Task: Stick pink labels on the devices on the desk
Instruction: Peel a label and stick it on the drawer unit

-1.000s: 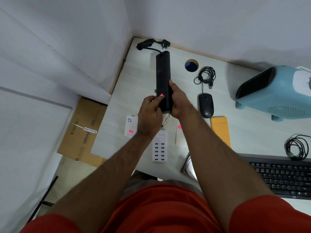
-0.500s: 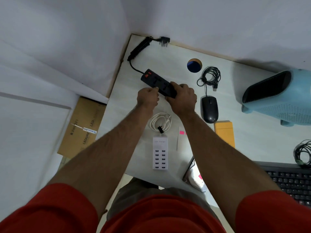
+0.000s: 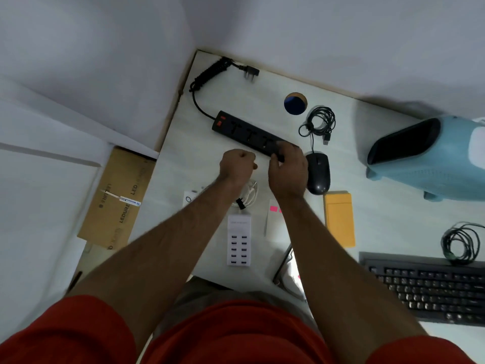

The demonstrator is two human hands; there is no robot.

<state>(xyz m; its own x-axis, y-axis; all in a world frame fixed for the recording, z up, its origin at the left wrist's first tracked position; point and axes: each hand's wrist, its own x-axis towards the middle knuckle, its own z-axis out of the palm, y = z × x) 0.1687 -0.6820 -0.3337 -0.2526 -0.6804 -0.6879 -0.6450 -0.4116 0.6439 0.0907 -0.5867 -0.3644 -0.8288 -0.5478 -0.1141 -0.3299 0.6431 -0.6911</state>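
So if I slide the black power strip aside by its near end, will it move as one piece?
The power strip looks rigid, so it would probably pivot flat. Its cord is floppy and would likely trail, dragging the plug.

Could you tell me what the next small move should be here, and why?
Probably let go of the power strip: it lies flat, sockets up, the right hand on its near end. Then reach for the pink labels near that wrist; the USB charger shows none.
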